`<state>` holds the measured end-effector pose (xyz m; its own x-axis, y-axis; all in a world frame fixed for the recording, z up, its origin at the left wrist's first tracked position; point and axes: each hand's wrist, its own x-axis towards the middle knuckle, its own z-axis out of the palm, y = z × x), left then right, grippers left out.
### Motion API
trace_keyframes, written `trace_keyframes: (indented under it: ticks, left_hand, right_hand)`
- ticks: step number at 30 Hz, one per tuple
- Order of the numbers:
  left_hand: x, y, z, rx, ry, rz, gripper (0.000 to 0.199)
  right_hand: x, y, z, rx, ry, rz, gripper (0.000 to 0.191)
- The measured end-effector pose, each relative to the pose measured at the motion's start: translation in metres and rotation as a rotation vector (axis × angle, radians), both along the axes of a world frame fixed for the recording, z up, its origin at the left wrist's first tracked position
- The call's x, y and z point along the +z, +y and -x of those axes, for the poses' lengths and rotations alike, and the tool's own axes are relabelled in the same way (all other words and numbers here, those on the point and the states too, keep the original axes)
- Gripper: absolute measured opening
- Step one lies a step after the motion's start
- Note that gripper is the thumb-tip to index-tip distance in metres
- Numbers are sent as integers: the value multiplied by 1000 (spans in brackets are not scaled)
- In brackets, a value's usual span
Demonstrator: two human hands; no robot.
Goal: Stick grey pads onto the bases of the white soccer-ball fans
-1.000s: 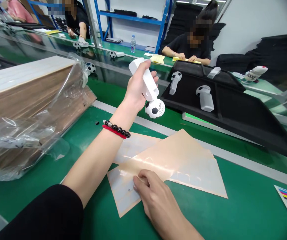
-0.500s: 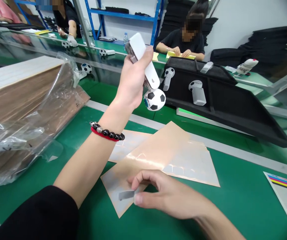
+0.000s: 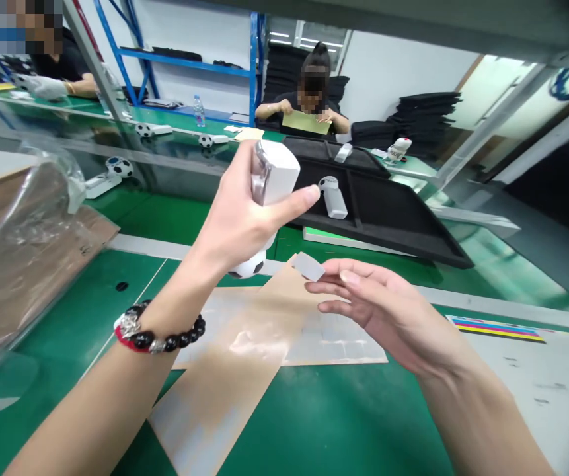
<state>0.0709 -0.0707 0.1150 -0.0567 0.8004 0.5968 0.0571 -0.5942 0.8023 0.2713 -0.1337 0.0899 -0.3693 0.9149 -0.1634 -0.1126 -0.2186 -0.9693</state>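
My left hand is wrapped round a white device, held up over the bench. A soccer-ball-patterned part sticks out below that hand. To the right and lower, my right hand has a small grey-white sticker at its fingertips, its other fingers loosely spread. The sticker is near the device but apart from it. Beneath both hands, sheets of tan and grey backing paper lie crossed on the green bench.
A black tray bearing white devices stands ahead. Plastic-wrapped boards lie at left, a printed sheet at right. More ball devices rest farther back. Across the bench, a person holds yellow paper; another wears a glove.
My right hand has risen from the backing paper with the sticker, closer to the device. My left hand has turned and tilted the device. The view has shifted right.
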Motion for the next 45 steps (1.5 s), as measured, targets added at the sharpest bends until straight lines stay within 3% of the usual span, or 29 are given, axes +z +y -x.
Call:
trace_keyframes:
  ticks: [3,8,15,18,22,27,31,33,40,45]
  left_hand:
    - [1,-5,-6,-82,-39,80,35]
    - [-5,-8,-10,-181,84,87,47]
    - [-17,-4,-12,-77,296,73,54]
    - [-16,-5,-12,-78,261,95,55]
    - [-13,-4,-11,-140,156,154,54]
    - [-20,9,-6,-324,32,258,53]
    - [-21,13,-3,-635,-252,544,68]
    - [-19,11,-2,-720,-349,625,66]
    - [-19,9,6,-1002,-506,667,55]
    - [-22,12,10,-1003,-417,549,54]
  right_hand:
    - [7,3,-9,-94,19,-4,25]
    - [13,5,-19,-137,-30,-79,27]
    - [18,4,-29,-200,-38,-145,22]
    - [19,4,-31,-204,-4,-134,19]
    - [20,5,-32,-265,-115,-185,24]
    - [22,5,-32,-335,-64,-219,17]
    - [24,2,-30,-303,54,-198,11]
    - [24,1,-29,-280,78,-192,13]
    - [26,-1,-29,-273,85,-202,17]
    - [27,-3,-29,-269,74,-234,16]
